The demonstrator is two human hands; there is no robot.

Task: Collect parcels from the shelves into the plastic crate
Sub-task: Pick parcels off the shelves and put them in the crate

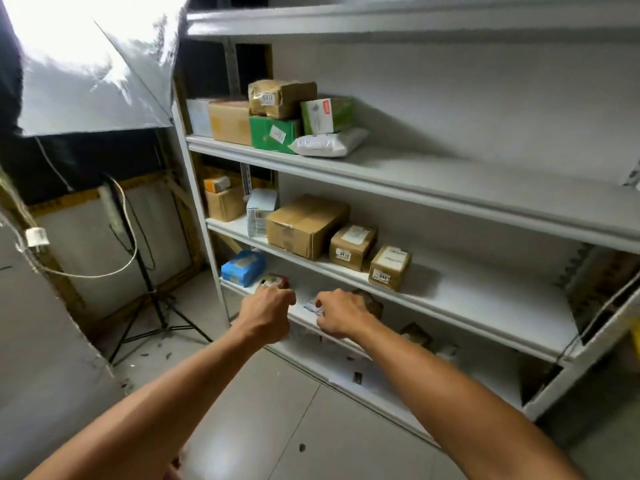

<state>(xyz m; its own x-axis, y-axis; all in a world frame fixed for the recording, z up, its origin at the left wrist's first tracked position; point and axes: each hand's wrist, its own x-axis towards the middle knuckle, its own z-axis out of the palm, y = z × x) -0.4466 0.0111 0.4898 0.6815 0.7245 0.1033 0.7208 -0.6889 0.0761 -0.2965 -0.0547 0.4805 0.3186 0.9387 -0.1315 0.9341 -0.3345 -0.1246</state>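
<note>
Plainly, head view: the only view, looking down along both forearms at a grey shelving unit (415,188), which serves as the landmark below.
Progress: early or middling, by my judgement; many parcels sit on the unit, and the plastic crate is nowhere in sight, so what it holds cannot be told.
Left to do, upper shelf: a tan box (229,122), a taped brown parcel (282,98) stacked on a green box (275,133), a pale green carton (325,115) and a white mailer bag (329,143) crowd its left end.
Left to do, middle shelf: a large cardboard box (306,225) stands left of centre, with two small labelled boxes, one (352,247) and another (389,267), to its right along the front edge.
Left to do, lower shelf: a blue packet (243,267) lies at the left end, a dark red-and-brown parcel (275,281) just right of it, and a white-and-blue flat packet (314,304) and a brown parcel (369,301) further right.
Left hand (268,306): at the lower shelf's front edge, fingers curled, touching or just in front of the dark parcel; whether it grips it I cannot tell.
Right hand (341,313): fingers curled down onto the flat packet, seemingly pinching it; the brown parcel sits just behind.
Bottom shelf: a few small items, too blurred to name.
</note>
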